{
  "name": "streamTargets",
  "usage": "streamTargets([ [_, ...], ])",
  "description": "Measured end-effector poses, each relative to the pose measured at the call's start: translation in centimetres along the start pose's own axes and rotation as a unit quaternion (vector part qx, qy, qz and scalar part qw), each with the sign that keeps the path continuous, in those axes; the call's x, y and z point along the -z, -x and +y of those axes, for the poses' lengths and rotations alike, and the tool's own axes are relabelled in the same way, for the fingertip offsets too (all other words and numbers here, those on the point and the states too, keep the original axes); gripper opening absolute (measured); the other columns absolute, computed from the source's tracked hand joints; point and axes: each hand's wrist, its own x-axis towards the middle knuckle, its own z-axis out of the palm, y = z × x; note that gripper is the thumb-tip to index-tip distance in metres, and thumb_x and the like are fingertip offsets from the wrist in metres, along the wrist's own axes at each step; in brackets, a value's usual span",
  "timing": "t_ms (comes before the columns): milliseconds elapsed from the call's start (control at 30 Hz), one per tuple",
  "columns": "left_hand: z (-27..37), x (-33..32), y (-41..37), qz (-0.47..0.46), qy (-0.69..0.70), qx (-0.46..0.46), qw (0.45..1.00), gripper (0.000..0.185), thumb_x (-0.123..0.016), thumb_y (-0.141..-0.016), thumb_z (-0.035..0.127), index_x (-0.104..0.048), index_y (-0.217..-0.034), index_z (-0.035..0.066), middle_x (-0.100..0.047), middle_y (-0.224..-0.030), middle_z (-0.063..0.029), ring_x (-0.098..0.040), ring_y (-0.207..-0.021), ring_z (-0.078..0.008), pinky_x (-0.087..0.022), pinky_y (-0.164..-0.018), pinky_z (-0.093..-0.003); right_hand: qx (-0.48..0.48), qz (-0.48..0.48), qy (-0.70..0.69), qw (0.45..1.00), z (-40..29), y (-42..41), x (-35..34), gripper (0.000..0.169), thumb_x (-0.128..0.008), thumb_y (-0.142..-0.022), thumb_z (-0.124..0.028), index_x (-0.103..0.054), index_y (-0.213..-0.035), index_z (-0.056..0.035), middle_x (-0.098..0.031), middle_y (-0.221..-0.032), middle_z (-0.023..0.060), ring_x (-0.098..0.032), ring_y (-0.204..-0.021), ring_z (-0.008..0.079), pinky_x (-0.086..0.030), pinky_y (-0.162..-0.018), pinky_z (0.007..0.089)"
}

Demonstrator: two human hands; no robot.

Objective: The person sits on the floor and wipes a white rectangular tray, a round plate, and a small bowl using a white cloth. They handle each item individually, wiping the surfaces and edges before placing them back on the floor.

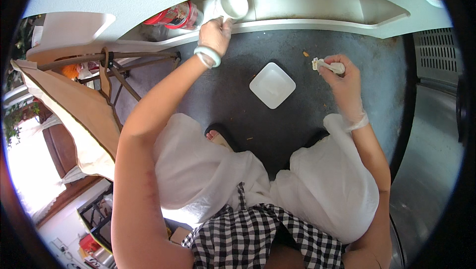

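Note:
My left hand (215, 36), with a pale bangle at its wrist, is shut on a white cup (232, 5). The cup is at the recessed white shelf (305, 3), its round mouth facing me; whether it rests there I cannot tell. A clear plastic glove covers my right hand (341, 72), which pinches a small crumpled white piece (334, 67), possibly tissue, above the floor. Between and below both hands a white square dish (272, 85) lies on the dark floor, with no food plainly visible in it. Left of the cup are red-lidded plastic tubs (182, 15).
A folding frame (119, 66) with tan fabric (70, 94) stands at my left. A metal appliance with a slotted vent (435, 49) borders the right side. Small crumbs (305, 54) dot the dark floor (238, 94). My knees flank the floor area, with a sandalled foot (219, 137) between them.

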Motion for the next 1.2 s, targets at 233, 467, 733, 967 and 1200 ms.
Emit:
streamTargets([
  [233, 5.6, -0.1, -0.3, -0.044, -0.123, -0.209, 0.969, 0.023, -0.059, -0.082, 0.025, -0.061, -0.071, 0.005, -0.059, -0.065, -0.0168, -0.059, -0.06, -0.0326, -0.049, -0.057, -0.0404, 0.047, 0.023, 0.039, 0.998, -2.0, -2.5, -0.6, 0.015, -0.069, -0.077, -0.01, -0.06, -0.087, -0.0032, -0.06, -0.079, 0.0053, -0.053, -0.067, 0.011, -0.044, -0.062, 0.0235],
  [467, 13.6, -0.4, 3.9, -0.008, -0.249, -0.396, 0.884, 0.02, -0.062, -0.075, 0.024, -0.056, -0.064, 0.009, -0.051, -0.059, -0.008, -0.054, -0.054, -0.0229, -0.044, -0.048, -0.0344, 0.397, 0.125, 0.31, 0.855, -2.1, -4.7, -2.6, 0.021, -0.067, -0.078, -0.018, -0.059, -0.093, -0.0046, -0.062, -0.095, 0.0089, -0.061, -0.076, 0.0246, -0.048, -0.068, 0.0318],
  [733, 14.5, 0.7, 5.2, -0.022, -0.206, -0.442, 0.873, 0.021, -0.063, -0.071, 0.022, -0.05, -0.06, 0.01, -0.045, -0.057, -0.0051, -0.049, -0.053, -0.0208, -0.04, -0.05, -0.0321, 0.092, -0.041, -0.025, 0.995, -0.4, -5.6, -1.3, 0.023, -0.055, -0.086, -0.021, -0.052, -0.098, -0.0027, -0.061, -0.089, 0.0136, -0.059, -0.082, 0.0242, -0.044, -0.069, 0.0296],
  [967, 14.1, 1.1, 4.9, -0.034, -0.257, -0.477, 0.84, 0.015, -0.062, -0.068, 0.02, -0.051, -0.065, 0.01, -0.043, -0.06, -0.0037, -0.048, -0.059, -0.0188, -0.039, -0.053, -0.0307, 0.149, -0.072, 0.121, 0.979, -1.3, -4.5, -1.2, 0.025, -0.052, -0.089, -0.017, -0.05, -0.106, 0.0013, -0.063, -0.088, 0.0059, -0.059, -0.079, 0.0122, -0.047, -0.07, 0.0309],
  [1200, 13.5, 1.1, 4.3, -0.061, -0.254, -0.508, 0.821, 0.01, -0.062, -0.068, 0.019, -0.055, -0.071, 0.011, -0.046, -0.066, -0.0034, -0.049, -0.065, -0.0181, -0.039, -0.057, -0.0304, 0.145, -0.135, 0.165, 0.966, -1.1, -5.8, -1.2, 0.024, -0.05, -0.088, -0.022, -0.053, -0.098, -0.0001, -0.063, -0.086, 0.016, -0.063, -0.084, 0.0279, -0.049, -0.072, 0.0335],
])
